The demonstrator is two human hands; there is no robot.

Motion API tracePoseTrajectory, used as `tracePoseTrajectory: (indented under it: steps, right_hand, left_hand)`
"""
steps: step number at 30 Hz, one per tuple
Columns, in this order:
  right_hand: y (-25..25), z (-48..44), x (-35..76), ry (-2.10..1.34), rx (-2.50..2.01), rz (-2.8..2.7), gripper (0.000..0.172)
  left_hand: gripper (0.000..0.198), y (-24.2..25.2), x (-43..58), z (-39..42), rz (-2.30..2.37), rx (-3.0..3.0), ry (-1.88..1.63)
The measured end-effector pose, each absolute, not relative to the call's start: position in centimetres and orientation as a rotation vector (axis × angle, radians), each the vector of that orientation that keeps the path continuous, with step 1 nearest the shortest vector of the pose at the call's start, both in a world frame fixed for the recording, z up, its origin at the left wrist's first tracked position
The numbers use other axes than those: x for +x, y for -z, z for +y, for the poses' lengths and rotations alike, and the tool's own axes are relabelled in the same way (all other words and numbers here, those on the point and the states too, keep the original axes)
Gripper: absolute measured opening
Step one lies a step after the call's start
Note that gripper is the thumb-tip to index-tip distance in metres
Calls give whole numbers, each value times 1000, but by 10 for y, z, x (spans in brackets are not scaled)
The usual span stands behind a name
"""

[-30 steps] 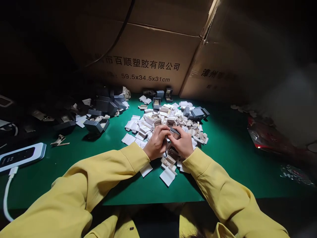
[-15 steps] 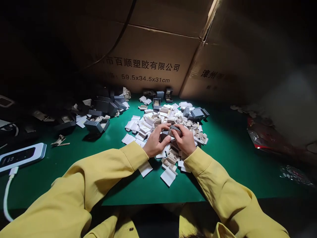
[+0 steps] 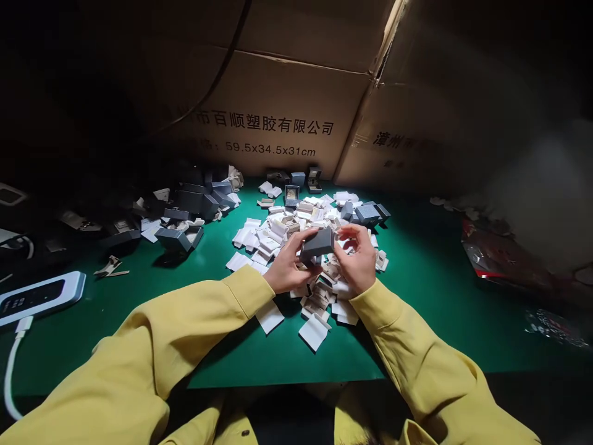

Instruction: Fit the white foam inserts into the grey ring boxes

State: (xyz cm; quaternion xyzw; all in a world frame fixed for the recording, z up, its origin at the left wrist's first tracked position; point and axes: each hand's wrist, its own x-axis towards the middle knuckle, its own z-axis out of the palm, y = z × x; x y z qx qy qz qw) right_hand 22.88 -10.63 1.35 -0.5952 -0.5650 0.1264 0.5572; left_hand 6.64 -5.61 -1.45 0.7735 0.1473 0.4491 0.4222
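Observation:
A small dark grey jewelry box [image 3: 319, 243] is held over the middle of the pile. My left hand [image 3: 290, 264] grips its left side, with fingers behind and thumb along the lower edge. My right hand [image 3: 357, 256] is curled at the box's right end, thumb and fingertips pressed against that edge. Under and around both hands lies a heap of white and beige folded card inserts [image 3: 273, 232]. Just beyond the heap stands an open jewelry box [image 3: 292, 195] showing a pale insert.
Several dark boxes [image 3: 189, 198] are stacked at the left, more [image 3: 368, 213] at the heap's right. A white device [image 3: 41, 296] with a cable lies at the left edge of the green table [image 3: 417, 309]. Large cartons [image 3: 278, 86] wall off the back. Plastic packets [image 3: 500, 253] lie right.
The box has turned so that a broad, dark face now shows. My right hand has shifted slightly right, from over the box to its right end.

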Motion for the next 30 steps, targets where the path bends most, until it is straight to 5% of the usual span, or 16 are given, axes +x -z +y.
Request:
tracePoseTrajectory:
  steps: [5,8,20,30]
  right_hand:
    - [-18,-112,221,-1102,-1324,-1313,23]
    - [-16,-115,219,-1258,-1265,-1129,22]
    - [-19,-114,215,-987,-1298,-1229,26]
    - [-9,-106,222,-967,-1098,-1294,59]
  left_hand:
    - [62,16,65,-55,293,2311,-1297]
    - [61,15,66,-54,201,2370,-1252]
    - [71,17,66,-54,342,2423,-1282]
    - [83,20,66,-46,419,2452,-1258]
